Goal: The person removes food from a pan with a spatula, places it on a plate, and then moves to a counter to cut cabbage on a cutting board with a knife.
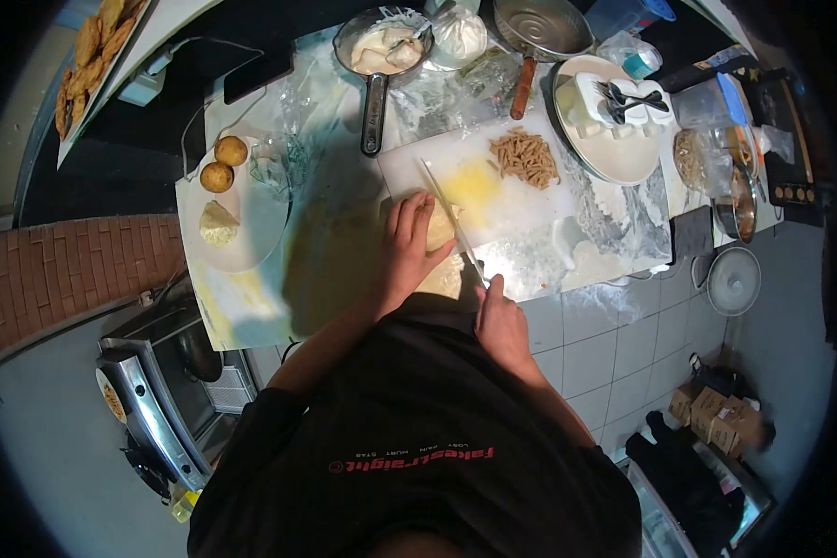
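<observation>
Left of our hands, two potatoes [217, 177] sit on a plate [259, 228], apparently for easy reach. Our left hand [409, 244] holds the pale food piece [440, 232] against the cutting board [405, 166], likely steadying it beside the knife [452, 216] our right hand [502, 321] grips.

My left hand [409, 246] partly hides the pale yellow piece [440, 229]; my right hand [499, 316] covers most of the knife [452, 219] handle.
</observation>
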